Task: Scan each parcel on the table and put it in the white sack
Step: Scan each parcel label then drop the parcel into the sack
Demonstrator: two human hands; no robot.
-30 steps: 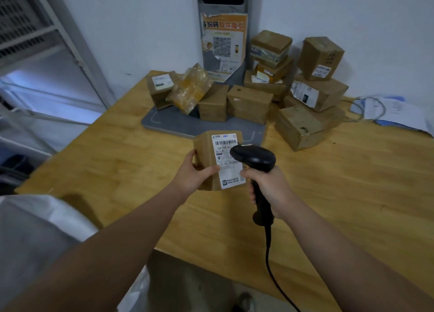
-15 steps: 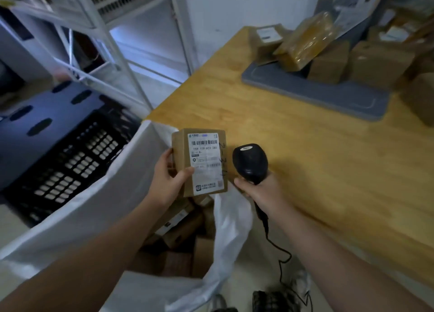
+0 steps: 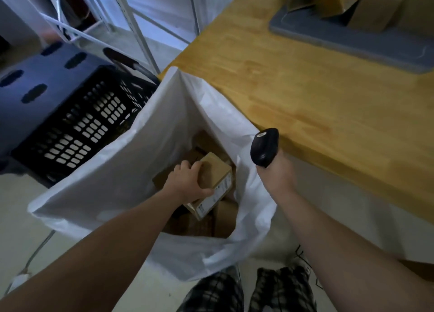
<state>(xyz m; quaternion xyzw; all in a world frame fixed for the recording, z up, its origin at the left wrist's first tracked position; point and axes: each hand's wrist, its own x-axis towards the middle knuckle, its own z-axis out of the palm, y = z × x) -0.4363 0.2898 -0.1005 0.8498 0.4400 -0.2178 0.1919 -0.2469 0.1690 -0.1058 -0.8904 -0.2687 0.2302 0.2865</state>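
Left hand (image 3: pixel 187 182) grips the parcel (image 3: pixel 215 180) inside the white sack (image 3: pixel 117 171); right hand (image 3: pixel 277 173) clasps the scanner (image 3: pixel 264 149).

Sack (image 3: pixel 112 175): plain white. Parcel (image 3: pixel 215 174): kraft brown, with white label (image 3: pixel 218 194) printed in black. Scanner (image 3: pixel 264 147): glossy black. Table (image 3: pixel 305 88): honey-yellow, streaked with wood grain. Tray (image 3: pixel 352 44): flat grey. Crate (image 3: pixel 77 128): black lattice with pale openings. Panel (image 3: pixel 47 77): dark blue, dotted with black oval slots. Cloth (image 3: pixel 216 293) at lower edge: black-and-grey plaid.
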